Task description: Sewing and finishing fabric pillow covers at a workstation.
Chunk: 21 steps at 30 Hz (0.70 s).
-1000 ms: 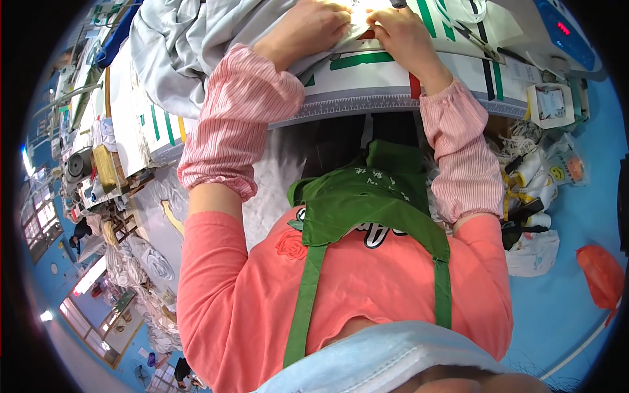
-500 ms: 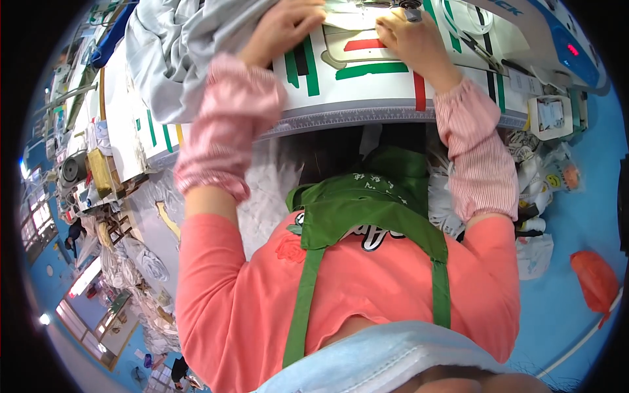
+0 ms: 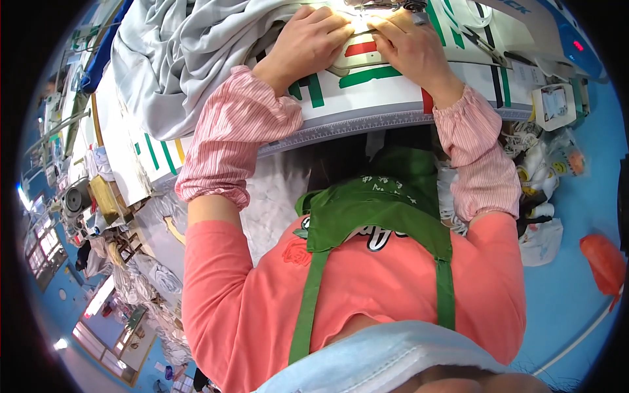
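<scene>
Light grey fabric lies bunched on the left of the sewing table and runs toward the lit needle area of a sewing machine. At the fabric's edge, just left of the needle area, my left hand is closed with its fingers pressed together on the cloth. Opposite it, my right hand is closed too, bent fingertips and thumb at the cloth just right of the bright spot. Glare washes out the cloth between the hands. A red tape strip shows below them.
Scissors lie right of my right hand, beneath the white and blue machine arm. A white tray stands at the right table edge. Along the front edge runs a measuring tape. A red bag hangs at far right.
My left hand has moved right and slightly nearer, close to the needle area, and the grey fabric has spread rightward with it. My right hand stays near the needle, fingers slightly shifted.
</scene>
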Motion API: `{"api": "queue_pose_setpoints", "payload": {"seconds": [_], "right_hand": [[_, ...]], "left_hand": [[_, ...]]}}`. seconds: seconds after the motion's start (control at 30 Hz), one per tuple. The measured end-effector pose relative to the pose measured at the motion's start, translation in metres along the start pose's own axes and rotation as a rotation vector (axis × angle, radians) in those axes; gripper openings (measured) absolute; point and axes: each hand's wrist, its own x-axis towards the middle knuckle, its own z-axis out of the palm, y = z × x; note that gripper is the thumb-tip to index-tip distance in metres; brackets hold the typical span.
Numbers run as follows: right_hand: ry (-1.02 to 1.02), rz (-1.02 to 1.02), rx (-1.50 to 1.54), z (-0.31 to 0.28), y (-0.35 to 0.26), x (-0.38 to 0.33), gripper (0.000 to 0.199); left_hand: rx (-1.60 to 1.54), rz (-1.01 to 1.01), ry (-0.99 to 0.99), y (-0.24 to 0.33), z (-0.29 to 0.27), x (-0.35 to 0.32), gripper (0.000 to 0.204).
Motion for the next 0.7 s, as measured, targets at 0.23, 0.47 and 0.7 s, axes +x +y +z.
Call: {"api": "queue_pose_setpoints", "payload": {"seconds": [0.23, 0.47, 0.7], "right_hand": [[-0.055, 0.042, 0.019, 0.0037, 0.0055, -0.0039, 0.025], [-0.012, 0.024, 0.018, 0.0015, 0.0049, -0.0025, 0.024], [-0.076, 0.087, 0.02, 0.0011, 0.0038, -0.0043, 0.025]], "left_hand": [[0.035, -0.027, -0.004, 0.0009, 0.0002, 0.0047, 0.021], [0.056, -0.004, 0.014, 0.0011, -0.0011, 0.0057, 0.023], [0.046, -0.026, 0.019, -0.0005, 0.0005, 0.0059, 0.024]]}}
